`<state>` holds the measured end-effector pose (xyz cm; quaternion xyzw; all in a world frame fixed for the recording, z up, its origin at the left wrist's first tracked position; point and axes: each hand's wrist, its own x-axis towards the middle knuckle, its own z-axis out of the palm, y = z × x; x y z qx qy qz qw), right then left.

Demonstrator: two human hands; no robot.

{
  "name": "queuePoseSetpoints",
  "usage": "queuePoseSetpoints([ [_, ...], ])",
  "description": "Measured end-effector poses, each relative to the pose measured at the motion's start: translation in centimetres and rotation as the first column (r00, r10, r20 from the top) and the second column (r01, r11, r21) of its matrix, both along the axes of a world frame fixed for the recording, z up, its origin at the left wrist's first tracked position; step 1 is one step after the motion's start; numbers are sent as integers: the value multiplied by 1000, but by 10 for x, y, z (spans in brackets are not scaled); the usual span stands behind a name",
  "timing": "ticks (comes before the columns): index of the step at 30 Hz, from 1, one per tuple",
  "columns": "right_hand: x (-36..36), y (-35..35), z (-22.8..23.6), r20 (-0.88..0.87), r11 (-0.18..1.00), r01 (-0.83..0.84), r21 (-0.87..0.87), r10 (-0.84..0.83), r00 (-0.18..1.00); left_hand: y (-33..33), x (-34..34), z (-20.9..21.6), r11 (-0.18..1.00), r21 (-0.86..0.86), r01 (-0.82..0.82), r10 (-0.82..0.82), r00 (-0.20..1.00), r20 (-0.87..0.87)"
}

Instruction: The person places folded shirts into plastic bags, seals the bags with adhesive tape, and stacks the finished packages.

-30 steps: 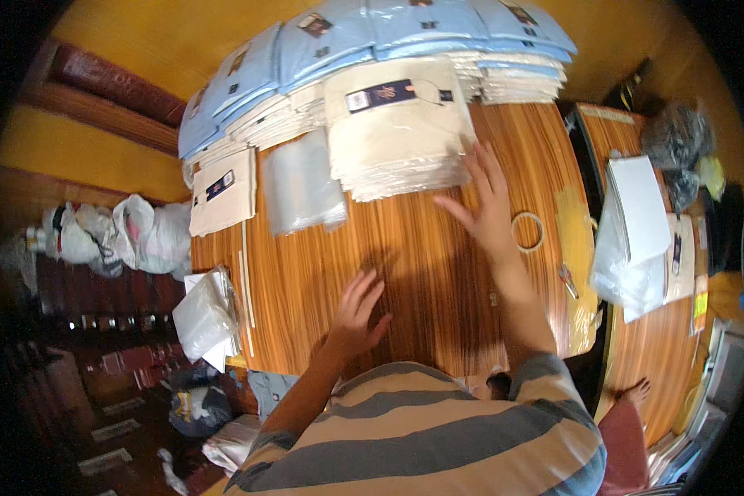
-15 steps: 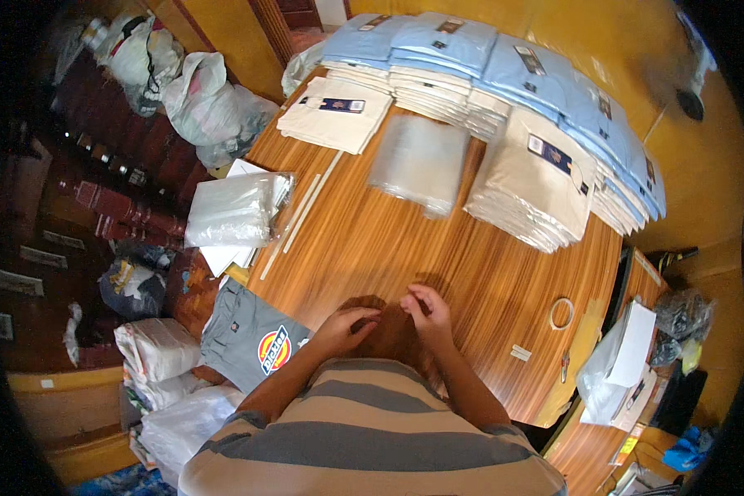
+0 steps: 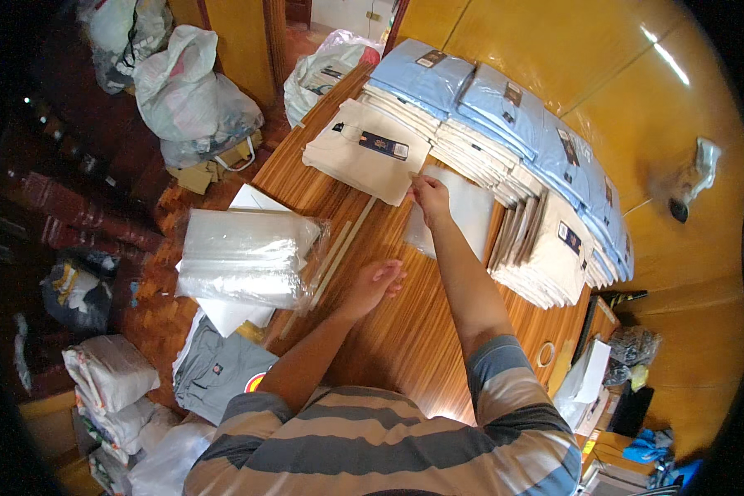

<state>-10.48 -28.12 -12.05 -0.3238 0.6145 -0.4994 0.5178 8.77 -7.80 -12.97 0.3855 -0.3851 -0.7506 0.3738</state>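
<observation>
Wooden table (image 3: pixel 405 331); right hand (image 3: pixel 431 201) has reached the cream garment (image 3: pixel 347 164).

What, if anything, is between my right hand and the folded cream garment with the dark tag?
Nothing visible. Your right hand is already at the right edge of the folded cream garment; whether the fingertips grip it, I can't tell. The clear plastic stack lies flat beside the garment, not in between.

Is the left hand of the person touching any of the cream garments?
No, the left hand is over the wooden table, visibly apart from the cream garments.
</observation>
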Motion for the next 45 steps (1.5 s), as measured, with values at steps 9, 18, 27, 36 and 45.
queuePoseSetpoints([
  [9,37,-22,39,-33,997,20,78,-18,999,-92,-40,-13,982,188,-21,105,886,-452],
  [18,20,-21,16,-59,989,141,50,-138,989,-152,-74,-8,896,443,-3,392,473,-789],
  [27,-10,153,34,-56,959,275,66,-271,961,-118,-74,-66,906,281,-316,332,119,-936],
  [36,-69,420,-7,96,971,229,63,-234,968,63,18,0,809,536,242,203,740,-641],
  [45,-60,481,12,-487,990,142,-24,-135,863,126,48,-21,996,73,43,-54,987,152],
])
